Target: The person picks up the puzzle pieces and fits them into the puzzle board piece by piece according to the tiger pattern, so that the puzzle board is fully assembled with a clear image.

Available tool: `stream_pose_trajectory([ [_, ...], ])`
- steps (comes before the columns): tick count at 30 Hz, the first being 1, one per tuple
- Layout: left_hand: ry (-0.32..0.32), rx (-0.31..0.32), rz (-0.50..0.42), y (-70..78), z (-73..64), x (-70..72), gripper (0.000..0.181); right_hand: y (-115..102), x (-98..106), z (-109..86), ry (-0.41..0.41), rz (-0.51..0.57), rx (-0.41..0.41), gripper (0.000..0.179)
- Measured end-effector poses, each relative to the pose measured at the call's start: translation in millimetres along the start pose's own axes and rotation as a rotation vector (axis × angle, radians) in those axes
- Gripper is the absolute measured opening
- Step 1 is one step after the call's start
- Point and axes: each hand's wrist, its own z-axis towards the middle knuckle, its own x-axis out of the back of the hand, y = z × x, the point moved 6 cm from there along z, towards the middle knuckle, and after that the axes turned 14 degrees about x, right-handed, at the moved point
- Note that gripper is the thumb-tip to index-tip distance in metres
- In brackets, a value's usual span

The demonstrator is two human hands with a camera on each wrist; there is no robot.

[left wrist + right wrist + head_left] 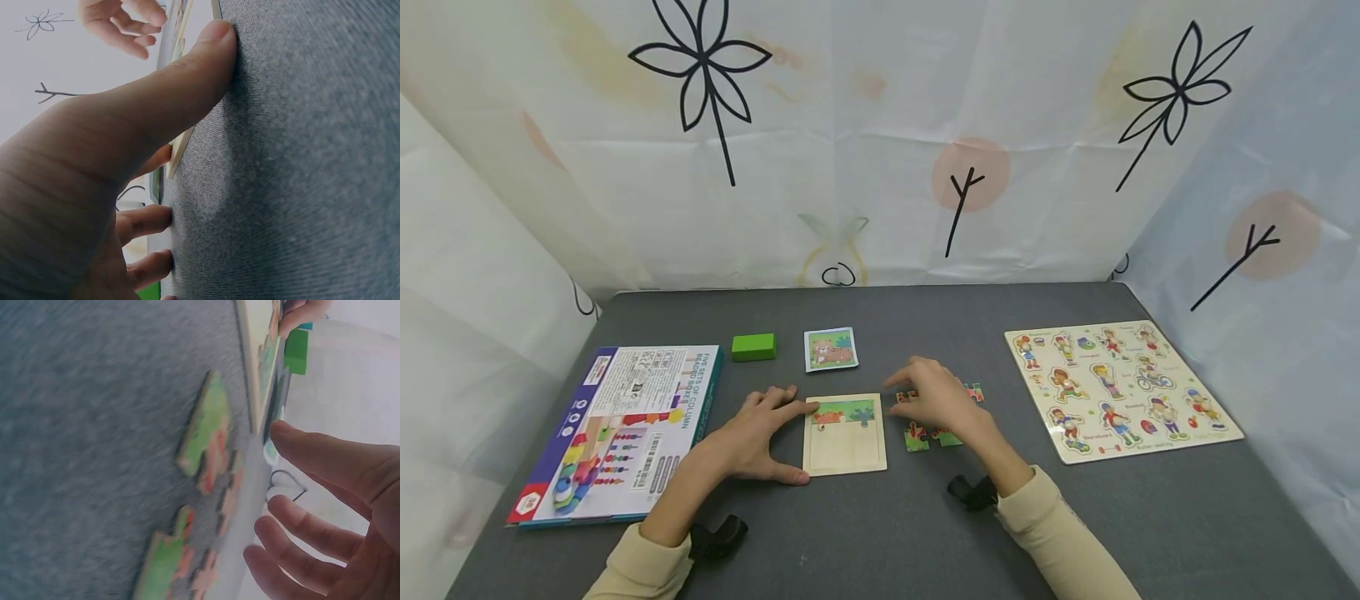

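In the head view a square wooden puzzle tray lies mid-table, with joined picture pieces along its upper end and bare wood below. My left hand is spread at the tray's left side. Its index finger touches the upper left edge, and the thumb rests by the lower left corner. My right hand hovers right of the tray over several loose puzzle pieces and hides part of them. In the right wrist view, nothing lies between the parted fingers, and a green and red jigsaw piece lies below.
A small picture card and a green block lie beyond the tray. To the left lies a boxed set. A board with printed children figures lies to the right. White printed cloth hangs behind the grey table.
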Motion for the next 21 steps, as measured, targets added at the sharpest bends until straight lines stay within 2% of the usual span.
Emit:
stream_pose_trajectory([
  [10,0.002,-0.004,0.0,0.0,-0.6,0.1,0.098,19.1,-4.8,-5.3,-0.022,0.086,-0.014,0.03],
  [21,0.002,-0.009,0.004,0.5,-0.6,0.3,0.098,16.5,-4.9,-7.2,-0.003,0.044,-0.03,0.029],
])
